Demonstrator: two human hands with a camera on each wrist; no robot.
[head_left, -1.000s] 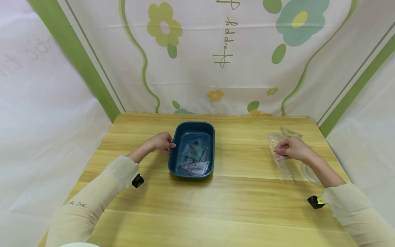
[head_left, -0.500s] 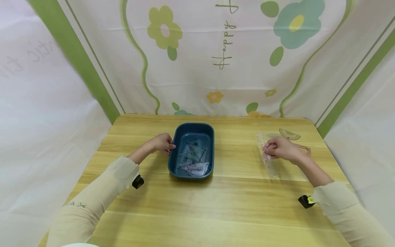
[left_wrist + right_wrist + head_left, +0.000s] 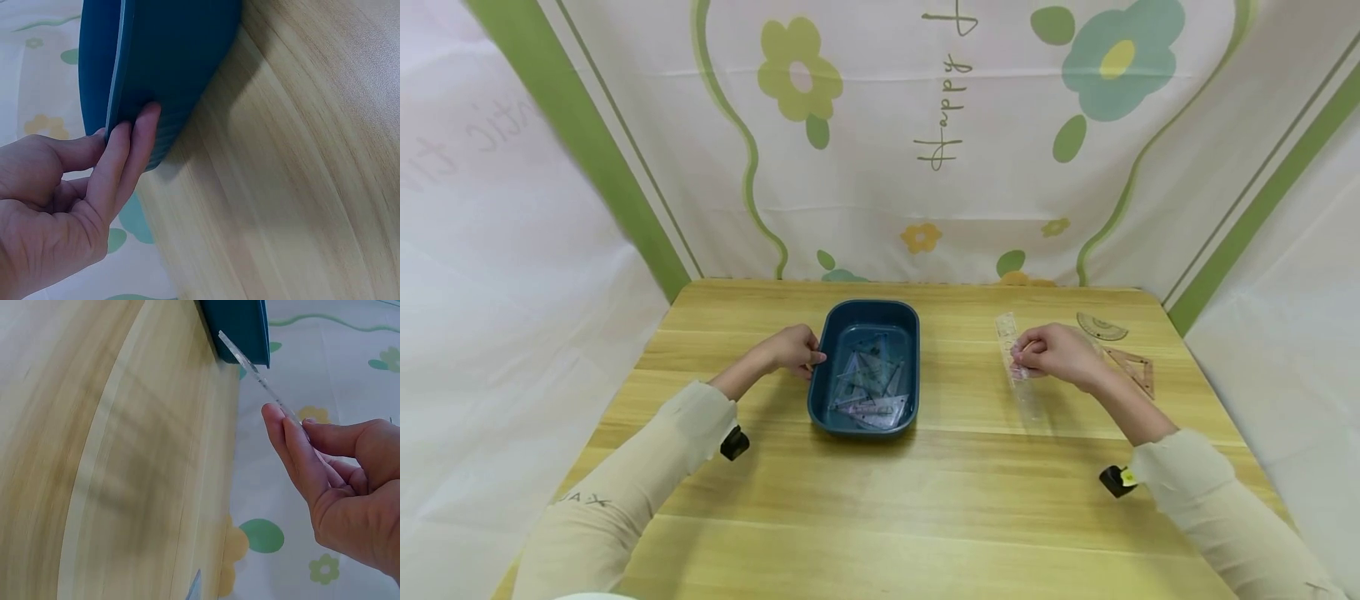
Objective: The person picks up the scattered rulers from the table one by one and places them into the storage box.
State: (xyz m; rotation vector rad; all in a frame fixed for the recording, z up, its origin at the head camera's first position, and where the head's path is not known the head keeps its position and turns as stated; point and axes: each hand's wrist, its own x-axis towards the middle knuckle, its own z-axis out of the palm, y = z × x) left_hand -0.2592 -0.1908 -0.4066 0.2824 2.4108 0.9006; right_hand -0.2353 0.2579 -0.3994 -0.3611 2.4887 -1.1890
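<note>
My left hand (image 3: 792, 348) pinches the left rim of a dark blue plastic bin (image 3: 871, 313). In the left wrist view the thumb sits inside the rim, with fingers (image 3: 139, 140) against the ribbed outer wall. Several clear set squares (image 3: 883, 408) lie overlapping on the bin's floor. To the right of the bin, my right hand (image 3: 1063, 357) pinches a clear ruler (image 3: 1006, 329) between thumb and fingers. The right wrist view shows the ruler (image 3: 250, 367) nearly edge-on, held over the table with its far end toward the bin.
Behind the right hand lie a clear protractor (image 3: 1102, 327) and a brownish set square (image 3: 1144, 375), partly hidden by that hand. The wooden table (image 3: 880, 517) meets a flower-printed curtain (image 3: 865, 167) at its back edge.
My right hand has carried the ruler leftward, away from the protractor and toward the bin, uncovering the brownish set square. The left hand keeps its hold on the bin's rim.
</note>
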